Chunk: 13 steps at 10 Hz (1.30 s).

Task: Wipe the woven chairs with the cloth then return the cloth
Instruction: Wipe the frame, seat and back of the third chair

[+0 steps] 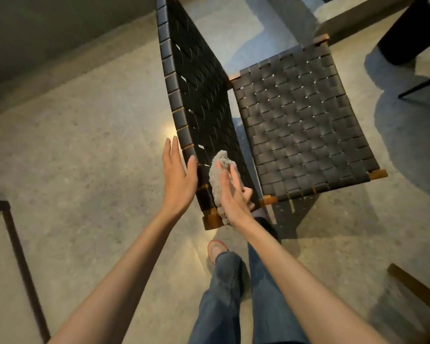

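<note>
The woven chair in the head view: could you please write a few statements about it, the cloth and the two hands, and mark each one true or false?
1. The right hand holds the grey cloth against the backrest of the woven chair. True.
2. The left hand grips a second cloth. False: it holds nothing; its fingers are straight, beside the backrest's outer edge.
3. The cloth lies spread on the seat. False: nothing lies on the seat; the cloth is bunched in the right hand.
4. The chair's webbing is dark, on a brown wooden frame. True.
5. The chair stands on a carpet. False: it stands on a speckled hard floor.
</note>
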Each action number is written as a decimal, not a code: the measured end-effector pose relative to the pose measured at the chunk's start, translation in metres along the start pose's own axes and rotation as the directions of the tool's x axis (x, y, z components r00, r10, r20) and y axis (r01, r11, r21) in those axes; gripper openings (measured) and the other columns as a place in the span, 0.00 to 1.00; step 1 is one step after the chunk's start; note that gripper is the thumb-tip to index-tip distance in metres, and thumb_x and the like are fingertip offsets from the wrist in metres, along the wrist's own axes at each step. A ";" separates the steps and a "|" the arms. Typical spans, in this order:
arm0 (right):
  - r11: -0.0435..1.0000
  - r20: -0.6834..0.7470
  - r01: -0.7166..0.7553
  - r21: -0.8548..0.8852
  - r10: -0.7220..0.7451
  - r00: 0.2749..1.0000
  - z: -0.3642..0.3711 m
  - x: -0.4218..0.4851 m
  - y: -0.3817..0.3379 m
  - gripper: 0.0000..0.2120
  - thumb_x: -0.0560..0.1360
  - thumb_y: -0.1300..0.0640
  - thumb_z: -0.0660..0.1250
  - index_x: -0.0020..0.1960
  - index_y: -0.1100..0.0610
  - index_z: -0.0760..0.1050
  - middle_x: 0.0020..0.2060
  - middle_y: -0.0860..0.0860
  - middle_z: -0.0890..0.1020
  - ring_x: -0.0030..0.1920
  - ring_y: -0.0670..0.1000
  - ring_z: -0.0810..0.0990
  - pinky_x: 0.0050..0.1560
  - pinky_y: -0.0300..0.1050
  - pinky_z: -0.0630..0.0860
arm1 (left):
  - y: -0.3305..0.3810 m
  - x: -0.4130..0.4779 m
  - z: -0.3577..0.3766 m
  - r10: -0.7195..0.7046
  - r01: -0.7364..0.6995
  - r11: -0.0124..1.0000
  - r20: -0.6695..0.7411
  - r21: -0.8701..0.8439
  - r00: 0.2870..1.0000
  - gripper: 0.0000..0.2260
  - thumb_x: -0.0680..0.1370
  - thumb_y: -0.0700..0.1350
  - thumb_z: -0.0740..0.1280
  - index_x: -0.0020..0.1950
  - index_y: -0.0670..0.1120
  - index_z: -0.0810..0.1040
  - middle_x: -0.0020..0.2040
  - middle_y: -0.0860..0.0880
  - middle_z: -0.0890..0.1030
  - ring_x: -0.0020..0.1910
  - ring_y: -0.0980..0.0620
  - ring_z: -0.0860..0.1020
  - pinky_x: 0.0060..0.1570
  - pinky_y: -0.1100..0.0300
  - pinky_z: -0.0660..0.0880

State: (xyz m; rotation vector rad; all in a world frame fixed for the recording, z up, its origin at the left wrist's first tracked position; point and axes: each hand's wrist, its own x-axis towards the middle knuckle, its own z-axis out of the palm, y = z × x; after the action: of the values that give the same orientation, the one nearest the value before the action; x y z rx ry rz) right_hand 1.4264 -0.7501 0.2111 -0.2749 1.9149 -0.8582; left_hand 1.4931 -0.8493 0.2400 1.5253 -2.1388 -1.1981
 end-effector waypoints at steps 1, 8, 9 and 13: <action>0.987 -0.003 0.131 -0.090 -0.132 0.991 0.005 0.003 0.003 0.26 0.78 0.33 0.49 0.50 0.14 0.29 0.77 0.50 0.46 0.74 0.59 0.47 0.70 0.59 0.51 | -0.002 0.013 0.009 0.004 -0.003 1.000 -0.032 0.015 0.999 0.27 0.82 0.50 0.55 0.78 0.49 0.47 0.78 0.51 0.45 0.77 0.54 0.46 0.70 0.62 0.46; 0.979 0.100 0.142 0.144 -0.157 0.983 -0.004 0.066 0.026 0.11 0.78 0.35 0.42 0.53 0.16 0.51 0.77 0.46 0.52 0.77 0.55 0.45 0.72 0.55 0.43 | -0.008 0.043 0.047 0.085 -0.087 0.996 -0.231 0.003 0.969 0.25 0.82 0.43 0.58 0.78 0.46 0.54 0.78 0.51 0.53 0.75 0.60 0.51 0.68 0.77 0.47; 0.947 0.016 0.320 0.021 -0.320 0.947 0.000 0.062 0.019 0.20 0.76 0.36 0.44 0.67 0.22 0.46 0.75 0.43 0.58 0.75 0.52 0.53 0.67 0.47 0.51 | -0.008 0.042 0.047 0.087 -0.092 0.996 -0.229 -0.013 0.970 0.24 0.82 0.43 0.57 0.77 0.46 0.54 0.78 0.51 0.53 0.75 0.61 0.51 0.68 0.76 0.48; 0.923 -0.069 0.376 -0.081 -0.381 0.922 0.002 0.113 0.052 0.24 0.80 0.46 0.54 0.73 0.36 0.53 0.75 0.46 0.61 0.74 0.54 0.59 0.69 0.56 0.63 | -0.007 0.040 0.052 0.102 -0.066 0.987 -0.250 0.149 0.963 0.25 0.82 0.42 0.56 0.78 0.46 0.53 0.78 0.52 0.53 0.76 0.60 0.51 0.70 0.74 0.47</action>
State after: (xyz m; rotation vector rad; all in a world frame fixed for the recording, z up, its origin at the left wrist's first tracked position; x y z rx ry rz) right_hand 1.3815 -0.7728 0.0971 -0.6773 2.0037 -1.0735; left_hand 1.4488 -0.8602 0.1923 1.5333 -2.1248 -0.7881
